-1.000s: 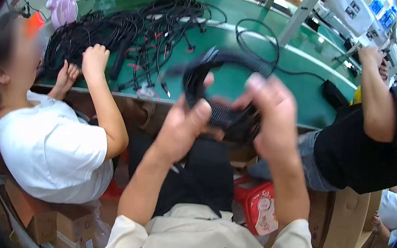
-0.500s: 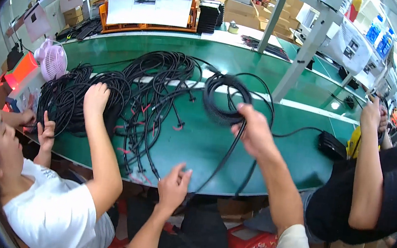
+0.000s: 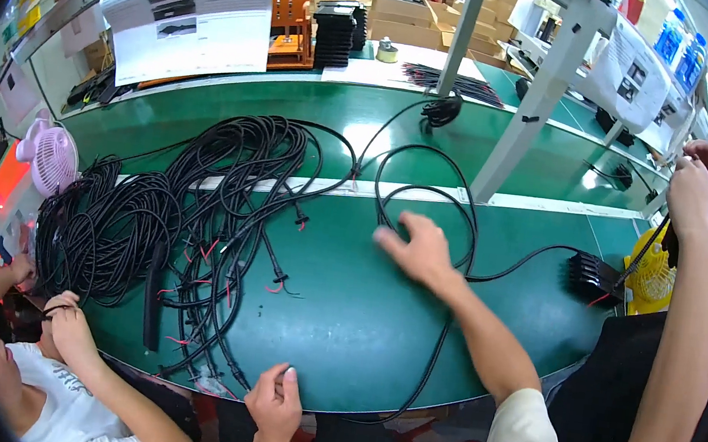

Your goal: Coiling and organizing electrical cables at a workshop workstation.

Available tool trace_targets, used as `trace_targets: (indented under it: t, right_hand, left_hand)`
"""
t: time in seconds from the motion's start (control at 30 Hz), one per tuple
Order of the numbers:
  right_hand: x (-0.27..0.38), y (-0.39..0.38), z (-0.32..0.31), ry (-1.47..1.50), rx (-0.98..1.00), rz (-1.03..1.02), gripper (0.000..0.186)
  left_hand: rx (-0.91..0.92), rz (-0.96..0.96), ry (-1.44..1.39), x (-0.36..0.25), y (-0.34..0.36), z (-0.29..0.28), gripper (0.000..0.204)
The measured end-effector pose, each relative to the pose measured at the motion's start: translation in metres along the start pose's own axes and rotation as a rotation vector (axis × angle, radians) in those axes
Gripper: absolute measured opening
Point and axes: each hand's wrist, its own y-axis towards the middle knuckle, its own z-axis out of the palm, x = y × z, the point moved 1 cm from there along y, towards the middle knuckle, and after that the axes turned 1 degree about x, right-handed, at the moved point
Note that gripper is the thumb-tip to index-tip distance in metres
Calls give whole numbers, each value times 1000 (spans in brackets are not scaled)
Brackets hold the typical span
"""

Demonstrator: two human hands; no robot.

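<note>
My right hand [image 3: 416, 250] reaches over loose loops of black cable [image 3: 472, 239] on the green table [image 3: 325, 322], its fingers apart and nothing in it. At the front edge my left hand [image 3: 272, 399] has curled fingers, with possibly a small dark item at the tips, too small to make out. Left of it lie black cables with red-wired ends [image 3: 235, 269], a dark flat strip [image 3: 155, 294] and a large heap of coiled cable [image 3: 96, 226]. A small black coiled bundle [image 3: 441, 110] rests at the back, beyond my right hand.
Co-workers work at left [image 3: 75, 329] and right [image 3: 679, 319]. A grey post [image 3: 538, 102] rises from the bench. A pink fan [image 3: 51, 160] is at left, a black box [image 3: 592, 279] and yellow object [image 3: 650, 268] at right, hanging papers [image 3: 185, 18] above.
My right hand has let go of the black coil, which has moved to the back of the bench. My left hand has dropped to the front edge, and the view has tilted up.
</note>
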Motion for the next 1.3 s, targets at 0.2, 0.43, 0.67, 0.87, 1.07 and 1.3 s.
trace_targets:
  t: [0.2, 0.43, 0.67, 0.87, 1.07, 1.3]
  right_hand:
    - [17, -50, 2, -89, 22, 3, 26]
    - [103, -103, -51, 343, -126, -299, 24]
    - [117, -198, -60, 67, -163, -422, 24]
    - [116, -314, -40, 647, -309, 604, 38]
    - [100, -303, 38, 1106, 189, 759, 33]
    - [154, -258, -74, 1430, 396, 717, 29]
  left_hand:
    - [5, 33, 28, -1, 0, 6, 9]
    - [313, -496, -549, -18, 20, 6, 27]
    - [596, -637, -760, -37, 84, 51, 15]
    - [631, -186, -1100, -88, 165, 48, 36]
    - [462, 131, -693, -117, 88, -19, 55]
    - [613, -500, 108, 110, -157, -16, 88]
